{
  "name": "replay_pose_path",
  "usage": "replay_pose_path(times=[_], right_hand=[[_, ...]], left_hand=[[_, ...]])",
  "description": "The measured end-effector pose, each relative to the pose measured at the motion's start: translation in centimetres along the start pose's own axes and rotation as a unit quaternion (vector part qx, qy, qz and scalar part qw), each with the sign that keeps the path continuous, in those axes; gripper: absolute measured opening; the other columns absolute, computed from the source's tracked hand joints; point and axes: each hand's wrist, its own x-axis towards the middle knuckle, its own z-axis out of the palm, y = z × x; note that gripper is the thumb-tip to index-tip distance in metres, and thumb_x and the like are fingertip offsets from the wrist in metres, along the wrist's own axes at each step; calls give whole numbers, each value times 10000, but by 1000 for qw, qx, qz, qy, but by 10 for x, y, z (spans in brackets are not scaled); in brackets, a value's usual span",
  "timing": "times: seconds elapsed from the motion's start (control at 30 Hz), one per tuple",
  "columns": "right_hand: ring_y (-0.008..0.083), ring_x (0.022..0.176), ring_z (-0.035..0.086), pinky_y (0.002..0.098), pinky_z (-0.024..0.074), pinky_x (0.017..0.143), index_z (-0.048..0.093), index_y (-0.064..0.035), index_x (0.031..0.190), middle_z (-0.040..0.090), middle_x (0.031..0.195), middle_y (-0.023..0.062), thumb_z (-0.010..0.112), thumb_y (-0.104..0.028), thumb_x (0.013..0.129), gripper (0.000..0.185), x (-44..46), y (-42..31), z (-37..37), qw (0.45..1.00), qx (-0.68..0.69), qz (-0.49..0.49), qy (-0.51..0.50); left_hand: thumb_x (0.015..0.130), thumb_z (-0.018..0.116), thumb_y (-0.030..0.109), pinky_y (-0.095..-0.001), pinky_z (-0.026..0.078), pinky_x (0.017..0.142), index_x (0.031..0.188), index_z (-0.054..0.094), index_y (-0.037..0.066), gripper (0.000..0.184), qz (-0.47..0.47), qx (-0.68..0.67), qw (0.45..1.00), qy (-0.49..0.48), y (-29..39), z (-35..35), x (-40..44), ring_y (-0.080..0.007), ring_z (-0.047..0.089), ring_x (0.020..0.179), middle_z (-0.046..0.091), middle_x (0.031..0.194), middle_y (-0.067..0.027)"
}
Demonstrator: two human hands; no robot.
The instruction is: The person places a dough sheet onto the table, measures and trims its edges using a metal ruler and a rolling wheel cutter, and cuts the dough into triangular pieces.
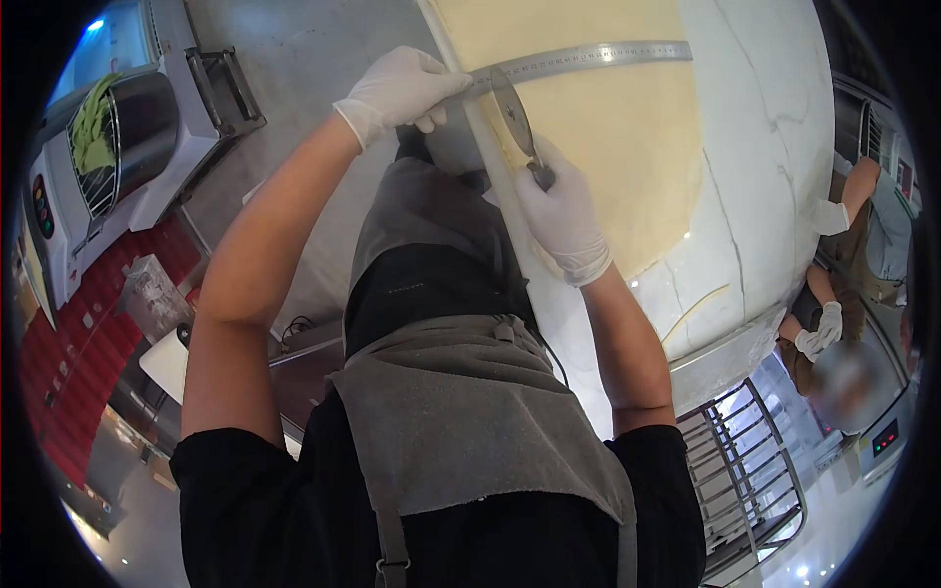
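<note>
A large sheet of pale yellow dough lies on the white marble-patterned table. Across it runs a steel ruler, with its near end at the table's edge. My left hand, in a white glove, pinches that end of the ruler. In my gloved right hand is a knife with a broad, leaf-shaped blade and a dark handle. Its blade stands over the dough's near edge, with the tip by the ruler. Whether the blade is cutting into the dough I cannot tell.
The marble table curves off to the right. A thin dough strip lies near its corner. Below stands a metal rack. Another person's gloved hands and a further gloved hand are at right. Left is a machine with green cloth.
</note>
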Motion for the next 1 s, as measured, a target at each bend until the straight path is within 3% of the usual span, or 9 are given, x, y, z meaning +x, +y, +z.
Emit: replay_pose_path(times=[0.07,0.23,0.37,0.5,0.77,0.87,0.93,1.0], right_hand=[[261,676,636,336,520,720,585,6,1352,652,834,241,585,-93,886,477,1,4,2,1000,21,4,3],[264,680,649,349,521,713,587,1,1350,651,819,247,588,-96,885,476,-1,-3,4,1000,3,-9,24],[299,710,675,371,526,715,588,-3,1347,661,830,251,591,-96,883,473,0,-8,2,999,-10,50,-3],[336,734,685,391,526,707,595,3,1326,667,829,247,591,-94,884,453,2,8,7,999,-11,-33,32],[371,768,679,407,520,725,602,14,1297,663,852,266,591,-96,883,429,-8,1,-2,999,-26,28,5],[115,684,588,283,483,646,594,27,1284,646,825,59,553,-80,937,366,-11,9,1,992,-102,-64,40],[108,652,565,284,443,574,621,14,1125,606,787,27,550,-111,971,211,-47,17,-13,999,20,22,19],[81,579,490,265,385,508,566,-52,913,522,697,-9,546,-148,1014,141,-104,42,-37,963,146,37,224]], left_hand=[[914,669,423,-275,504,558,1064,741,2,453,3,-7,1000,1,-2,0,2,-133,665,580,708,717,-61],[912,670,425,-275,503,569,1061,742,6,451,1,-6,1000,-6,-2,0,3,-135,668,583,709,718,-60],[913,689,403,-264,510,582,1033,725,-70,489,12,-24,1000,2,0,1,0,-139,631,561,685,702,-101],[914,686,405,-263,508,580,1028,725,-69,488,12,-22,1000,1,0,2,1,-136,633,568,684,701,-98],[923,683,389,-251,498,577,986,728,-52,447,13,-17,1000,7,0,4,-1,-131,626,567,682,695,-84],[919,667,415,-259,472,540,1078,726,-28,474,17,-37,999,-20,-11,1,9,-118,628,574,695,724,-61],[922,672,403,-255,466,544,1074,724,-33,465,39,-42,998,-16,-7,-5,-1,-107,614,583,688,727,-55],[927,680,380,-246,454,553,1064,719,-44,447,77,-60,995,-7,0,-9,-19,-84,587,599,672,732,-43]])
